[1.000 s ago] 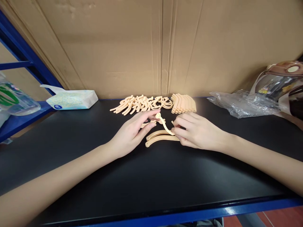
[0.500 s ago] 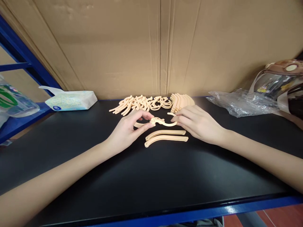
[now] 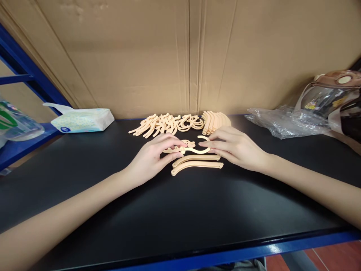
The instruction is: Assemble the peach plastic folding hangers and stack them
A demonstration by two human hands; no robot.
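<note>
My left hand [image 3: 158, 152] pinches the round end of a beige plastic hook [image 3: 200, 151] between thumb and fingers. My right hand [image 3: 237, 148] has its fingertips closed at the curved side of that same hook, whose tip bends upward. Just behind the hook lies a small flat beige piece [image 3: 191, 143] with holes, partly covered by my left fingers. Another beige part shows between the left thumb and fingers, mostly hidden. Nearer to me, two long curved beige arms [image 3: 197, 164] lie side by side on the black table [image 3: 180, 210].
Along the back are loose beige curved pieces [image 3: 152, 124], a heap of hooks [image 3: 188, 123] and a neat row of arms [image 3: 216, 121]. A tissue pack [image 3: 84, 120] sits left. Clear plastic wrap [image 3: 284, 122] and a bottle [image 3: 324, 98] stand right, before a cardboard wall [image 3: 126, 56].
The hook has come slightly nearer to me and turned, so its curve shows more fully. The holed piece behind it is more exposed. Both hands stay around the hook.
</note>
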